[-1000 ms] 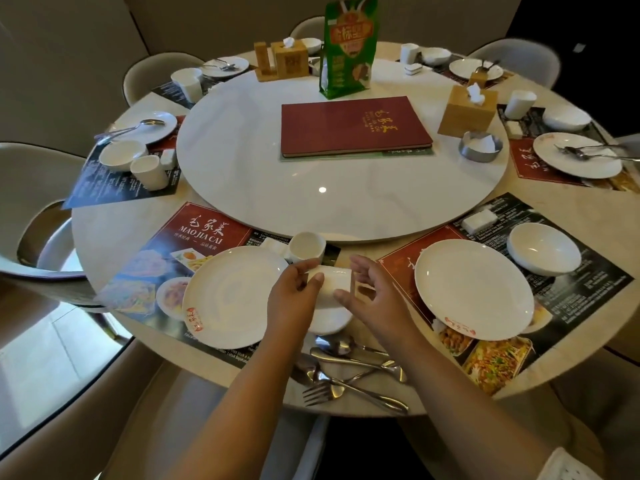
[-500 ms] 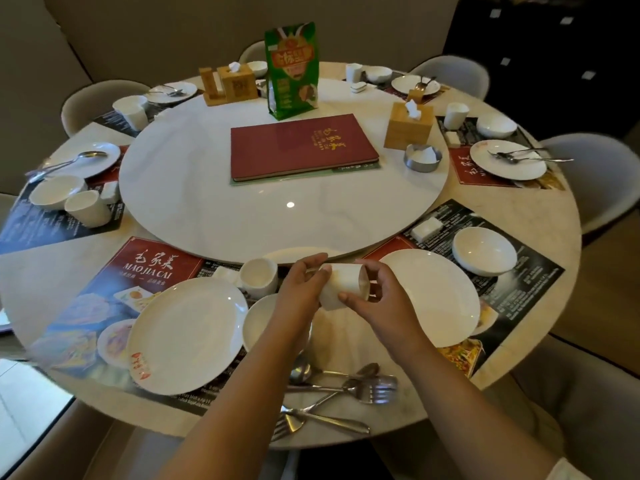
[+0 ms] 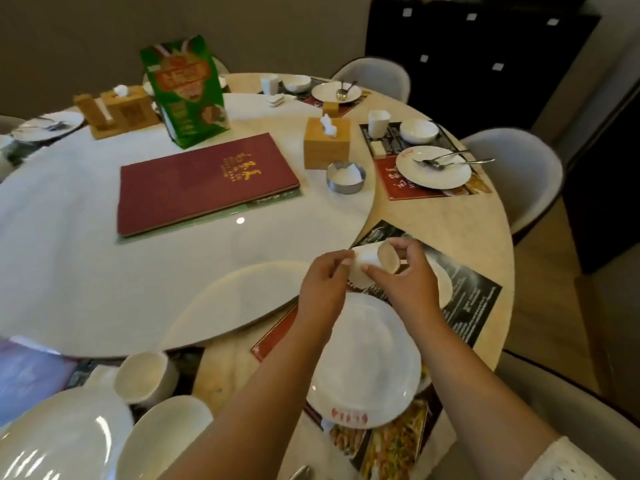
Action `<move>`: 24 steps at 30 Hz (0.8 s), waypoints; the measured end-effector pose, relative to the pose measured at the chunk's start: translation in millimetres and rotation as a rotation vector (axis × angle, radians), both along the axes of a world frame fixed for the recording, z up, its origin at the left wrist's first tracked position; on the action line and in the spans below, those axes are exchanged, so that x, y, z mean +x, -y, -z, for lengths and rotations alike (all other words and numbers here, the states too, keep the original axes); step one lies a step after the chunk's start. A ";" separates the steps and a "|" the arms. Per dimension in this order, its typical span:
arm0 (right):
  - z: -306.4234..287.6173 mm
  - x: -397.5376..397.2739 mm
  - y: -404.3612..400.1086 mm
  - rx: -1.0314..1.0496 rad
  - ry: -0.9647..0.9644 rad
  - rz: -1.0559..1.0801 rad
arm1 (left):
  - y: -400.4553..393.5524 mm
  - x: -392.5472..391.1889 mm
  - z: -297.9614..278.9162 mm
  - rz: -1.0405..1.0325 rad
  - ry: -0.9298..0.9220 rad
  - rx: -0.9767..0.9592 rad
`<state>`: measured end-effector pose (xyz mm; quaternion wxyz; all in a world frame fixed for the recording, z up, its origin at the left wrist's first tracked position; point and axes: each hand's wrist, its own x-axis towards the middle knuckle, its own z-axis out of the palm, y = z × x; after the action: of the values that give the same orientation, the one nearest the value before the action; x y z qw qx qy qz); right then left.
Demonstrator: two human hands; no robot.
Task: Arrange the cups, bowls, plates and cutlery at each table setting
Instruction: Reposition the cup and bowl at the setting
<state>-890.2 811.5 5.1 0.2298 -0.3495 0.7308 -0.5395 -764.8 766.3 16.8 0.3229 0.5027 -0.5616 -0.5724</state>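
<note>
A small white cup [image 3: 372, 263] is held on its side above the worktop [image 3: 450, 216], pinched from both ends. The fingers of the left hand [image 3: 323, 285] are curled against its base, and the fingers of the right hand [image 3: 407, 282] are curled round its open rim, thumb below and forefinger over the top. Its mouth is turned to the right, away from the left fingers.

Directly beneath the fingers a dark placemat [image 3: 474, 299] is seen, with a white plate [image 3: 367, 362] just on the near side of them. A bowl appears to lie under the right hand, but it is mostly hidden and cannot be made out with certainty.

The cup is judged to be on its way to this right-hand setting and is not yet set down. Since it is gripped only at its ends and is tilted, a slip could be caused if one hand is released before it is turned upright; it would then be dropped onto the plate or whatever lies beneath, and chipping could follow. A knock against crockery hidden below the right fingers is also possible if the cup is lowered without a clear view.
</note>
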 end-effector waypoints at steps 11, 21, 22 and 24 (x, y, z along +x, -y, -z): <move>38.3 -94.9 81.8 0.169 -0.228 0.070 | 68.6 -87.5 34.5 0.209 -0.189 0.240; 62.0 -106.4 104.0 0.266 -0.363 0.051 | 78.4 -99.2 55.0 0.233 -0.187 0.221; 62.2 -105.3 104.0 0.269 -0.380 0.050 | 78.3 -98.4 55.4 0.233 -0.189 0.221; 61.0 -102.1 103.4 0.271 -0.395 0.051 | 77.0 -95.6 54.6 0.231 -0.194 0.220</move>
<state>-992.3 708.2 -55.9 0.1135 -0.3955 0.8359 -0.3633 -860.4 689.2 -37.8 0.2508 0.4094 -0.5160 -0.7094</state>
